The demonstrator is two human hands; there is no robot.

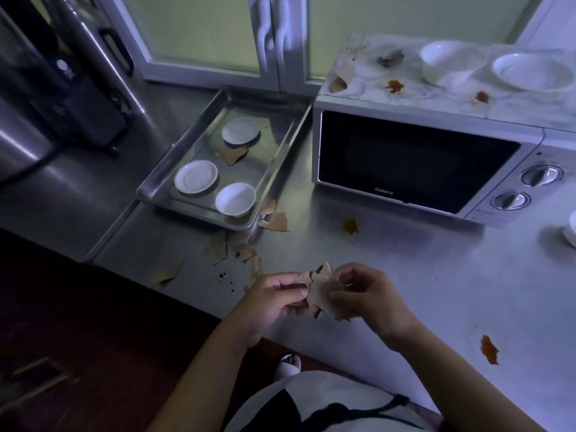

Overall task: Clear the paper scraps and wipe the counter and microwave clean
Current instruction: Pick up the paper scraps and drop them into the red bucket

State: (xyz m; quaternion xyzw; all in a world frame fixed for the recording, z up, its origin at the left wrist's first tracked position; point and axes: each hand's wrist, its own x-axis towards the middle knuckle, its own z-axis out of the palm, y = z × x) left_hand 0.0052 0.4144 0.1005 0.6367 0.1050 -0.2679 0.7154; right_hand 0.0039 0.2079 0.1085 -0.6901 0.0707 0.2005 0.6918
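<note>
Above the front edge of the steel counter [420, 275], my left hand [268, 304] and my right hand [367, 294] both pinch a bunch of brown paper scraps [321, 291]. More brown scraps [237, 247] lie loose on the counter left of my hands, others [276, 221] beside the tray, and one [232, 155] inside it. The white microwave [405, 163] stands at the back right, door closed. Its marbled top carries scraps [338, 84] and brown stains [394, 86]. Orange-brown stains [349, 226] [488, 349] mark the counter.
A steel tray [174, 169] holds three white saucers [195, 176]. Two white bowls [448, 60] sit on the microwave top. A steel urn [37, 88] stands at the far left. A white dish [570, 232] peeks in at the right edge. Cabinet doors [271, 42] rise behind.
</note>
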